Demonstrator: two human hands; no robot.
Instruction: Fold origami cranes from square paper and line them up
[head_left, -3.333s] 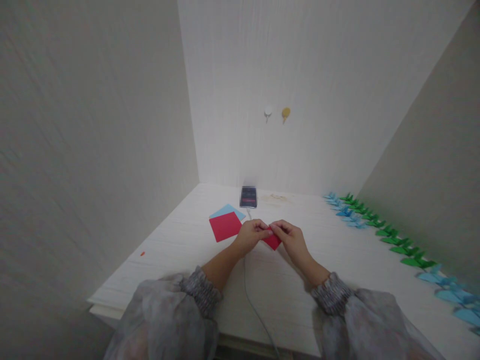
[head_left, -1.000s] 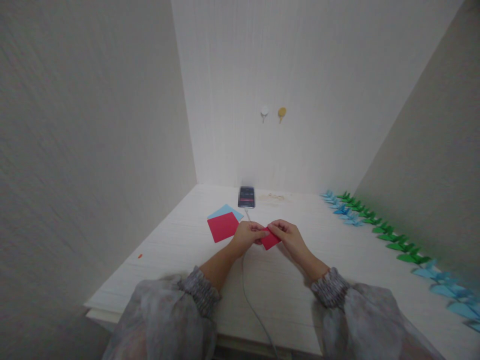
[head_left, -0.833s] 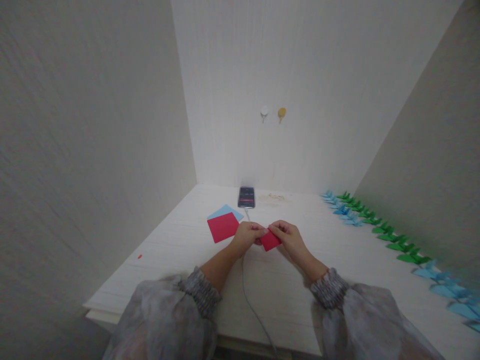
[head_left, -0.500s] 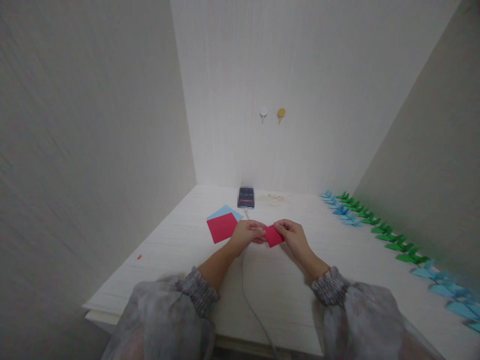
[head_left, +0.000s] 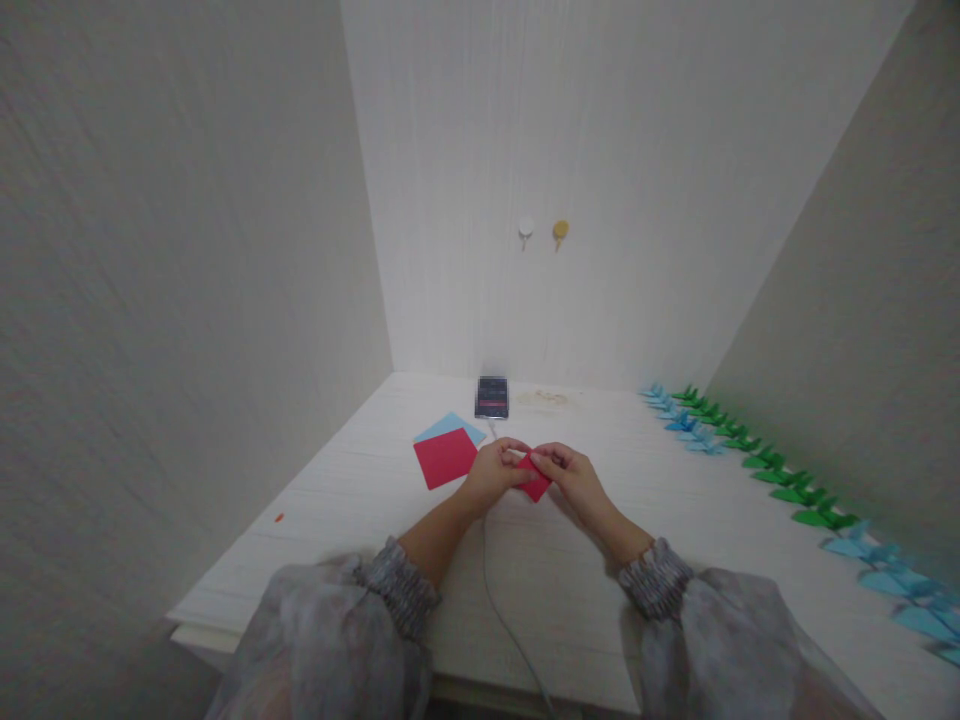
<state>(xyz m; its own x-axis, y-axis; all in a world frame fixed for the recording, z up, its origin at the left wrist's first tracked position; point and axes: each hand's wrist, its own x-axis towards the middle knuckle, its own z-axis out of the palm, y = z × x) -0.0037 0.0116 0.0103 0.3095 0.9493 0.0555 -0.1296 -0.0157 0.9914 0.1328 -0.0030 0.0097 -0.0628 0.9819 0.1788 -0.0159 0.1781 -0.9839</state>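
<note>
No legible text, label, brand, number or sign. On phone screen [head_left: 492, 398], toward the rear of the tabletop [head_left: 360, 470]: faint rows and one reddish band, too small and blurred to read.

The held red square [head_left: 536, 489] looks like smooth matt paper, the tabletop [head_left: 570, 610] wood, the cuffs [head_left: 657, 580] crinkled cloth.

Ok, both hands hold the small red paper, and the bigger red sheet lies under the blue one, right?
No: the head view shows the bigger red sheet partly over the blue sheet. Left hand and right hand do hold the small red paper.
</note>
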